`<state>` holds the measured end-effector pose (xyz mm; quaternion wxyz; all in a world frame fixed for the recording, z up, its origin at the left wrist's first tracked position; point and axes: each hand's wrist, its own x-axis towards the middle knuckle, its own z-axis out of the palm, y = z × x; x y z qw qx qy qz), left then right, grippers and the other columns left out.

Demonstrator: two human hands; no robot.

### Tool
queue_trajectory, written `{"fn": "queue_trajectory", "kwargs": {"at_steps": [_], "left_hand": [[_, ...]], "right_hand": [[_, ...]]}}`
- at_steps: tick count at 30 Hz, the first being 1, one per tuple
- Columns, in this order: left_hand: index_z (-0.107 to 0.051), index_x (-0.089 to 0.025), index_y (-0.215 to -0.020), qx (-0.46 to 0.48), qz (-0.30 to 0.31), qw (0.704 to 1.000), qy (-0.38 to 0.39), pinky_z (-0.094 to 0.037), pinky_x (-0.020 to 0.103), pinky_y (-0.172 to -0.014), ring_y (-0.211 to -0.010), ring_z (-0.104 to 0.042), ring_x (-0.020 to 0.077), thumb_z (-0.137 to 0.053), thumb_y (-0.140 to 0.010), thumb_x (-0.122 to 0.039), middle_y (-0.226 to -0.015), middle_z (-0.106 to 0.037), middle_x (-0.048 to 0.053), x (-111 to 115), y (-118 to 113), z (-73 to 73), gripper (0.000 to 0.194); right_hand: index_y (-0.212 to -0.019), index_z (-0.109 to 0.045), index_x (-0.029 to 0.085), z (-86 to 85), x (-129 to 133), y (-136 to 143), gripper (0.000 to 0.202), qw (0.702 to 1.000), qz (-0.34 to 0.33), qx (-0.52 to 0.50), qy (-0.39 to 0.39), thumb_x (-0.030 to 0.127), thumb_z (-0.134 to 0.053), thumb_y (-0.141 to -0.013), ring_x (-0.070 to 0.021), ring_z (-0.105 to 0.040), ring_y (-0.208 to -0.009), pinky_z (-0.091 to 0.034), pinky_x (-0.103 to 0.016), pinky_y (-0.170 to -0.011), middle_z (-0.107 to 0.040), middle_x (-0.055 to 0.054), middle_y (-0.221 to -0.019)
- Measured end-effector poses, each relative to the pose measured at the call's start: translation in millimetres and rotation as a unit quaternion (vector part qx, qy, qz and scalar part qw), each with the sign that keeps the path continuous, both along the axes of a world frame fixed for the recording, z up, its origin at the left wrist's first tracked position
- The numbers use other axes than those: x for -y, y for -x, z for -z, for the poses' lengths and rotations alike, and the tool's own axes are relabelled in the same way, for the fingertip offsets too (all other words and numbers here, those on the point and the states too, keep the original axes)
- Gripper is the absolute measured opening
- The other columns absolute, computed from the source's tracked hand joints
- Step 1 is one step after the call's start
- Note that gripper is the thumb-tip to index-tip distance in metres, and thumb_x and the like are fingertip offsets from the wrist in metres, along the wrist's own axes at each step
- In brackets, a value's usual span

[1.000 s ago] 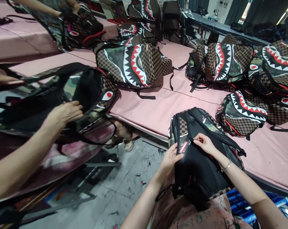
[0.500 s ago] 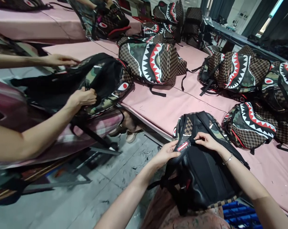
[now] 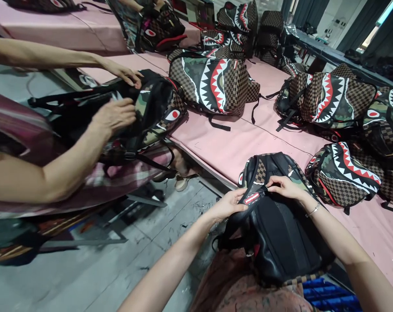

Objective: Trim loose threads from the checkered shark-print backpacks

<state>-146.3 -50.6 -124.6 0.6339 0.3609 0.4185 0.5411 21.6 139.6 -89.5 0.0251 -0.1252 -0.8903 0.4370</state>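
A black backpack (image 3: 281, 229) with checkered and camouflage sides leans between my lap and the pink table's edge, its padded back facing up. My left hand (image 3: 230, 204) grips its shoulder strap beside a small red-and-white label (image 3: 251, 198) under clear plastic. Just right of the label, my right hand (image 3: 281, 187) pinches something small and dark near the top of the strap; its exact shape is too small to tell. A bracelet circles my right wrist.
Shark-mouth backpacks (image 3: 212, 82) stand on the pink table (image 3: 216, 147), with more (image 3: 346, 173) to the right. At left, a co-worker's hands (image 3: 113, 115) work on another open backpack (image 3: 154, 104). Grey floor (image 3: 157, 260) shows between us.
The co-worker's far hand has moved right over the other backpack, and the nearer hand has lifted off its edge. My hands keep nearly the same hold; the view has shifted slightly.
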Motion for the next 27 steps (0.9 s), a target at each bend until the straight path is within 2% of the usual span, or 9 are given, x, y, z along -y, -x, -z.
{"fn": "queue_trajectory", "kwargs": {"at_steps": [3, 7, 13, 21, 27], "left_hand": [[-0.049, -0.015, -0.122, -0.011, 0.005, 1.0, -0.009, -0.037, 0.034, -0.093, -0.103, -0.054, 0.0224, -0.071, -0.063, -0.022, -0.117, -0.059, 0.01, -1, 1, -0.6, 0.063], [-0.048, -0.015, -0.123, -0.017, 0.015, 1.0, -0.016, -0.036, 0.035, -0.094, -0.105, -0.054, 0.0222, -0.07, -0.065, -0.021, -0.118, -0.058, 0.009, -2, 2, -0.1, 0.063], [-0.048, -0.014, -0.124, -0.012, 0.025, 0.999, -0.023, -0.036, 0.036, -0.095, -0.107, -0.053, 0.0235, -0.071, -0.063, -0.023, -0.119, -0.057, 0.01, -3, 1, 0.1, 0.065], [-0.049, -0.015, -0.122, -0.015, 0.027, 0.999, -0.014, -0.037, 0.036, -0.092, -0.103, -0.054, 0.0232, -0.071, -0.064, -0.024, -0.116, -0.058, 0.01, -3, 3, -2.9, 0.063], [-0.048, -0.015, -0.123, -0.021, 0.031, 0.998, -0.042, -0.036, 0.036, -0.095, -0.108, -0.051, 0.0231, -0.07, -0.065, -0.022, -0.12, -0.056, 0.01, -5, 2, -3.8, 0.063]], "right_hand": [[-0.079, -0.058, 0.016, 0.6, -4, -1, 0.019, 0.999, 0.001, 0.011, 0.034, 0.035, -0.058, -0.079, -0.0151, -0.055, -0.075, -0.042, -0.027, -0.07, -0.06, -0.002, -0.079], [-0.08, -0.057, 0.016, -0.4, -8, 1, 0.02, 0.998, -0.029, 0.017, 0.049, 0.035, -0.059, -0.077, -0.0149, -0.054, -0.075, -0.042, -0.027, -0.07, -0.059, -0.002, -0.08], [-0.079, -0.057, 0.016, -1.8, -7, 8, 0.02, 0.997, -0.066, 0.023, 0.034, 0.036, -0.058, -0.078, -0.0135, -0.052, -0.072, -0.041, -0.026, -0.07, -0.058, -0.001, -0.077], [-0.081, -0.058, 0.015, -6.5, -10, 8, 0.022, 0.997, -0.055, 0.025, 0.043, 0.036, -0.058, -0.079, -0.0142, -0.054, -0.074, -0.042, -0.026, -0.07, -0.058, -0.002, -0.079], [-0.082, -0.058, 0.015, -6.8, -9, 8, 0.019, 0.997, -0.072, 0.028, 0.027, 0.034, -0.059, -0.078, -0.0135, -0.053, -0.072, -0.042, -0.025, -0.069, -0.059, -0.001, -0.078]]}}
